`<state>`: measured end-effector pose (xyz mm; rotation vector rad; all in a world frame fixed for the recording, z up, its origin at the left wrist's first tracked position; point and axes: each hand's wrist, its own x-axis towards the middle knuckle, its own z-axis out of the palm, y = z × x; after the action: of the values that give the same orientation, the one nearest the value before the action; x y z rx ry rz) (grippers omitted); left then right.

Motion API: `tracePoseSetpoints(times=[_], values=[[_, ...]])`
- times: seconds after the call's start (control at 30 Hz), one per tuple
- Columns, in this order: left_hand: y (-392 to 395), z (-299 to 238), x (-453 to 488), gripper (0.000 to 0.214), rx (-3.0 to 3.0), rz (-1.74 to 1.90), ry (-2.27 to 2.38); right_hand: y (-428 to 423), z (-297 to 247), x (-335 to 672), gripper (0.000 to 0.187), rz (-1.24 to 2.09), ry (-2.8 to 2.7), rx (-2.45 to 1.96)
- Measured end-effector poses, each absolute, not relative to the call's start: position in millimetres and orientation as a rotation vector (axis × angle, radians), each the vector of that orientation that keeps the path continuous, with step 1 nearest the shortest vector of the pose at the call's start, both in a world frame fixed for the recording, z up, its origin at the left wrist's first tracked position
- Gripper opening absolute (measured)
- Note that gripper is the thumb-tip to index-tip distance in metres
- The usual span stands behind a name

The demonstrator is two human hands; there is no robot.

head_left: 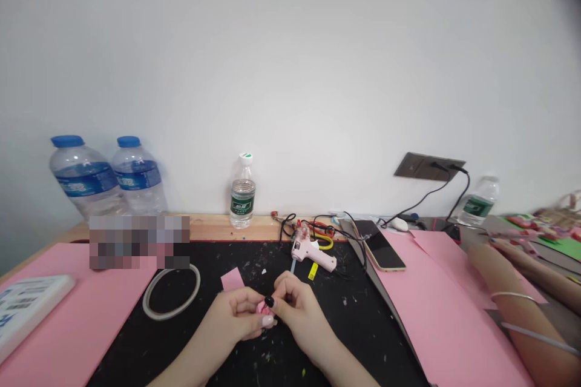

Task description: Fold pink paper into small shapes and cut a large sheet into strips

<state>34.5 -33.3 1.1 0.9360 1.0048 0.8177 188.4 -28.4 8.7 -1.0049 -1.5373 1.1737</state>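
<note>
Close together over the black mat (149, 350), my left hand (242, 314) and my right hand (297, 305) both pinch a small crumpled or rolled piece of pink paper (263, 309). Fingers cover much of it, so its exact shape is hard to make out. Just behind my left hand lies a small pink paper square (232, 278). A pale pink glue gun (313, 253) rests beyond my right hand, its glue stick pointing towards me. The yellow tag (313, 271) beside it lies on the mat.
A roll of tape (195, 296) lies left. Pink sheets (449, 308) flank the mat; a phone (381, 246) is at right. Cables (361, 241) tangle behind the glue gun. Bottles (242, 196) stand by the wall. A co-worker's arms (512, 296) reach in from the right.
</note>
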Motion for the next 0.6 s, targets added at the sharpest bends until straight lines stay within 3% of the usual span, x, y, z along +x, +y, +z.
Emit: tracePoseSetpoints(times=[0.6], values=[[-31.1,1.4,33.8,0.023,0.972,0.804,1.057,-28.0,10.2,188.8,0.016,1.097,-1.614,-1.046]])
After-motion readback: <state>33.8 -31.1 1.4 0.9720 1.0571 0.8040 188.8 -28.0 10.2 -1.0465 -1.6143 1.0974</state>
